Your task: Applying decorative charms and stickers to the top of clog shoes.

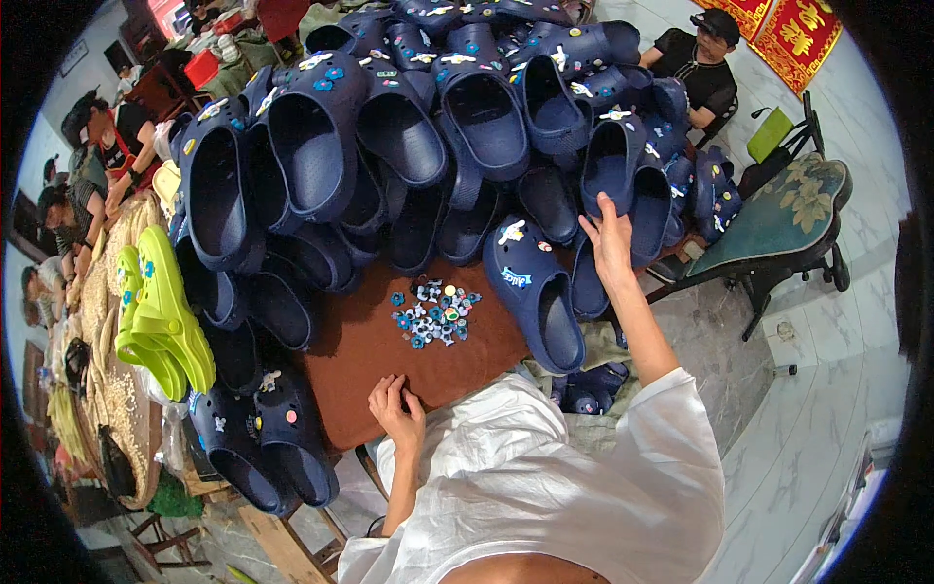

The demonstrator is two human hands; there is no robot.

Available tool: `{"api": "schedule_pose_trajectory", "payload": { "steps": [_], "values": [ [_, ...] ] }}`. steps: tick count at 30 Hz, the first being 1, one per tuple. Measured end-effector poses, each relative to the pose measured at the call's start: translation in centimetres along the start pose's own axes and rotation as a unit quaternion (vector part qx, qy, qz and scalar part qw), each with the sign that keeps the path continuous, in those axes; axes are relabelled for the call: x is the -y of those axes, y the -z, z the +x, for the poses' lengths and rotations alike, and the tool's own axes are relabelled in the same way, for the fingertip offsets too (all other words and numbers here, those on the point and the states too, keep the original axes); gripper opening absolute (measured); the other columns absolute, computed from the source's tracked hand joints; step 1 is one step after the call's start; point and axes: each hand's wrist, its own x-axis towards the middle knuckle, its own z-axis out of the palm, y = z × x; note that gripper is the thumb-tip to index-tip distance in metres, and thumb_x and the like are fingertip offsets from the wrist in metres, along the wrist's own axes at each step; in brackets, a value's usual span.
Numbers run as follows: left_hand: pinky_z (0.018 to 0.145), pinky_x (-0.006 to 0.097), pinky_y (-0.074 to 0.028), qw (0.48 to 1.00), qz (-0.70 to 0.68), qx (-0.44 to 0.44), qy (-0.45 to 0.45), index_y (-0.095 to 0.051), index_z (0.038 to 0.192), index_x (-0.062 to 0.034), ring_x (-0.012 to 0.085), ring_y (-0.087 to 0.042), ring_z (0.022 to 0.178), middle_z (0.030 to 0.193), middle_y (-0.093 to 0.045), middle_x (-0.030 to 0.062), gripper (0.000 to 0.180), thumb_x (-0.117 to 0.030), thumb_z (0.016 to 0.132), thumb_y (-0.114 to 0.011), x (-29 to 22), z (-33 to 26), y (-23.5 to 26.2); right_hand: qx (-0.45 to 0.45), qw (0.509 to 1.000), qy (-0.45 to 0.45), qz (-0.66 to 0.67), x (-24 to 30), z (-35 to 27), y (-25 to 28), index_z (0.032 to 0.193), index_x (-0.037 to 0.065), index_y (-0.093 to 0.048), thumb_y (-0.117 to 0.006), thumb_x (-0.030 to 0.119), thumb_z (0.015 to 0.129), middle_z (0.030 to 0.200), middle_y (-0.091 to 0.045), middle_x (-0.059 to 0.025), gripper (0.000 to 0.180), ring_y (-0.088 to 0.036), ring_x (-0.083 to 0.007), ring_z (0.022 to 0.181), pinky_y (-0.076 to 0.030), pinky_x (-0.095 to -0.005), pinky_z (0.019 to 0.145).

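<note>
My right hand (611, 243) reaches to the right side of a tall heap of navy clogs. Its fingers are at the heel of one navy clog (611, 161) that stands heel down, and they appear to grip that edge. Closer to me a single navy clog (535, 292) with charms on its toe leans at the table's right side. My left hand (397, 409) lies on the near edge of the brown table (355, 360), fingers loosely bent and apart, holding nothing. Beyond it sits a small pile of shoe charms (436, 313), blue, white and black.
Lime green clogs (161, 311) stand at the left, above a navy pair (268, 438). A green office chair (778, 214) is on the right. One person (702, 73) sits behind the heap; several others work along a cluttered table (126, 389) at far left.
</note>
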Motion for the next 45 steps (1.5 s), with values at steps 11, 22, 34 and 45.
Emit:
{"api": "schedule_pose_trajectory", "payload": {
  "steps": [11,22,34,45],
  "values": [
    [0.099,0.046,-0.041,1.0,0.025,0.003,-0.01,-0.069,0.108,-0.004,0.0365,-0.055,0.112,0.115,-0.063,0.0166,0.026,-0.003,0.083,-0.059,-0.1,0.0,-0.1,-0.019,0.999,0.027,-0.008,0.4,-1.1,-1.0,0.133,0.001,-0.044,-0.068,0.036,0.095,0.132,-0.051,-0.0116,0.057,-0.05,-0.0267,0.123,-0.051,-0.0402,0.095],
    [0.099,0.045,-0.041,1.0,-0.016,0.001,0.013,-0.07,0.106,-0.005,0.035,-0.056,0.112,0.113,-0.066,0.0148,0.023,-0.003,0.084,-0.062,0.2,0.2,0.0,0.12,0.845,0.177,-0.49,-2.1,-13.1,3.5,0.134,0.004,-0.049,-0.071,0.011,0.084,0.125,-0.053,-0.0173,0.055,-0.059,-0.0303,0.109,-0.051,-0.0396,0.087],
    [0.1,0.044,-0.042,1.0,-0.023,-0.006,0.019,-0.071,0.104,-0.0054,0.0345,-0.058,0.114,0.115,-0.067,0.0141,0.024,-0.002,0.081,-0.062,-0.4,0.2,0.3,0.127,0.754,0.256,-0.591,-3.3,-11.6,0.9,0.12,0.007,-0.057,-0.052,0.006,0.087,0.112,-0.058,-0.02,0.033,-0.062,-0.044,0.095,-0.05,-0.0508,0.081],
    [0.093,0.037,-0.051,0.972,-0.192,-0.066,0.117,-0.07,0.104,-0.001,0.0286,-0.066,0.105,0.11,-0.068,0.0152,0.022,0.005,0.088,-0.057,0.9,0.8,3.0,0.191,0.792,0.305,-0.493,-2.3,-22.4,-3.9,0.113,0.007,-0.066,-0.056,-0.001,0.075,0.097,-0.057,-0.0157,0.04,-0.06,-0.0327,0.085,-0.05,-0.0408,0.07]
  ]
}}
